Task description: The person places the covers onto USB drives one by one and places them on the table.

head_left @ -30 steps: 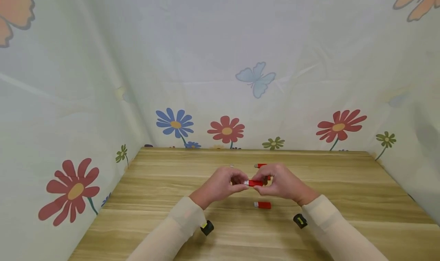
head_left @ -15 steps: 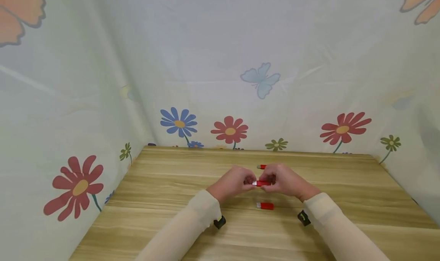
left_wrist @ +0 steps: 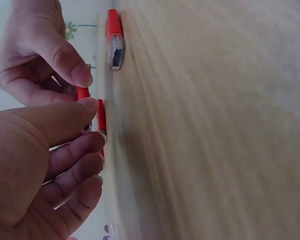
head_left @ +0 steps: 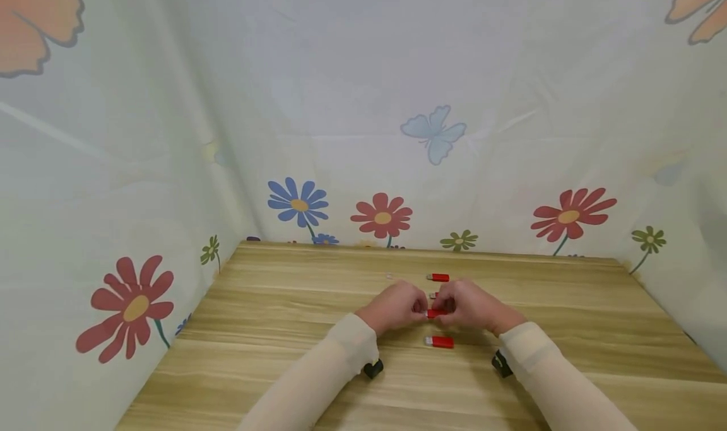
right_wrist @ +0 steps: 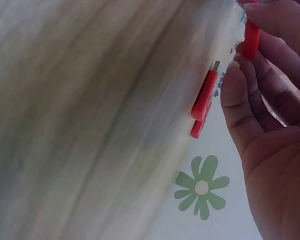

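Both hands meet over the table around one red USB flash drive (head_left: 435,313). My right hand (head_left: 474,308) pinches its red body (right_wrist: 252,40) between thumb and fingers. At the connector end, my left hand (head_left: 397,305) holds it with thumb and index finger; the left thumb covers part of that end in the left wrist view, its other fingers loosely bent. Nearer to me lies another red flash drive (head_left: 439,342), its metal plug inside a clear cap (left_wrist: 117,54). Beyond the hands lie two more: a far drive (head_left: 438,277) and a drive partly hidden by the right hand (head_left: 434,295).
A small clear piece (head_left: 389,276) lies on the wooden table (head_left: 284,292), left of the far drive. A white curtain (head_left: 341,103) printed with flowers and butterflies encloses the table's back and sides.
The left hand has come rightward to the right hand, closing on the drive's connector end. Both hands and the drive are now lower in view, uncovering more of the drives behind.
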Demonstrator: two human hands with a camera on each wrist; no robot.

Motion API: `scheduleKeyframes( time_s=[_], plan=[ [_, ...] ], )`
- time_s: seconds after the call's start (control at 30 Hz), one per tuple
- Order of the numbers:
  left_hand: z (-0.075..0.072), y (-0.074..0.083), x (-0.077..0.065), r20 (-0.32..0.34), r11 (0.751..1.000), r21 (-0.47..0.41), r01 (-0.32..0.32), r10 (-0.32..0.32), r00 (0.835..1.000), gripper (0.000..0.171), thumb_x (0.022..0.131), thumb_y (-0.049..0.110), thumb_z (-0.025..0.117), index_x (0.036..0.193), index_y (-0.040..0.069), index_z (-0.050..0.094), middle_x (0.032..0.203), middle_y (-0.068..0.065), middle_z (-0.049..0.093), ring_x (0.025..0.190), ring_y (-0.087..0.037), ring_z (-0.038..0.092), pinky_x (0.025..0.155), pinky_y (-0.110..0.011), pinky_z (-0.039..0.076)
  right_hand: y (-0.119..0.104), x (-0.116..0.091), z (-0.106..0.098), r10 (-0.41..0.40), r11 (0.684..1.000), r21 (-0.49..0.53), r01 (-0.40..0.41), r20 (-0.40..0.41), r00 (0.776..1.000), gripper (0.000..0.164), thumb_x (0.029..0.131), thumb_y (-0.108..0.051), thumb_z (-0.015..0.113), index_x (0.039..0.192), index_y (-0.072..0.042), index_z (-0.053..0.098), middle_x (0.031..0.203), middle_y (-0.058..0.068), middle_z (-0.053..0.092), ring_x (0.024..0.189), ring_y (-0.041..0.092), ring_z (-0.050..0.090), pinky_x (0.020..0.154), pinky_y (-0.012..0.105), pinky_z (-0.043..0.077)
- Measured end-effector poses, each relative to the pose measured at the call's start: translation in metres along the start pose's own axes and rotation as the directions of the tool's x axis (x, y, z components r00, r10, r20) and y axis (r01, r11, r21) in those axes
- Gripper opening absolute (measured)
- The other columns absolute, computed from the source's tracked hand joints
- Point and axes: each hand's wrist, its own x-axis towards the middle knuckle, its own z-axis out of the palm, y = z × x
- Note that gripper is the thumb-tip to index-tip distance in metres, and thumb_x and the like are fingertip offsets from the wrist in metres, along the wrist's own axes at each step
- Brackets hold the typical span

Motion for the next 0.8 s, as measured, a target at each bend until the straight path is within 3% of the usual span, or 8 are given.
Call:
scheduleKeyframes(
  time_s=[0.3,0.47,0.8],
  plan=[
    [0.0085,0.0029,0.0025,0.033,0.998,0.035,0.046,-0.047,0.998,0.006,0.091,0.024,0.079,0.091,0.018,0.078,0.075,0.012,0.065,0.069,-0.004,0.056,0.068,-0.016,0.048,0.0048,0.0003,0.0042,0.042,0.999,0.017,-0.043,0.045,0.998,0.009,0.085,-0.011,0.083,0.093,-0.014,0.080,0.089,-0.002,0.074,0.075,0.006,0.064,0.071,0.022,0.057],
    [0.0084,0.0049,0.0035,0.037,0.998,0.040,0.045,-0.047,0.998,0.007,0.092,0.025,0.078,0.091,0.018,0.079,0.078,0.012,0.068,0.071,-0.003,0.057,0.071,-0.016,0.049,0.0043,-0.0003,0.0034,0.084,0.996,0.030,-0.086,0.057,0.995,0.010,0.084,-0.008,0.083,0.093,-0.012,0.079,0.088,0.000,0.073,0.075,0.013,0.065,0.069,0.021,0.056],
    [0.0069,0.0096,0.0042,0.062,0.997,0.055,0.061,-0.064,0.996,0.007,0.091,0.024,0.079,0.092,0.017,0.079,0.078,0.010,0.069,0.071,-0.005,0.056,0.071,-0.016,0.049,0.0046,-0.0025,0.0030,0.092,0.995,0.037,-0.094,0.063,0.994,0.010,0.084,-0.010,0.084,0.093,-0.011,0.079,0.089,0.002,0.072,0.076,0.015,0.065,0.069,0.021,0.055]
  ],
)
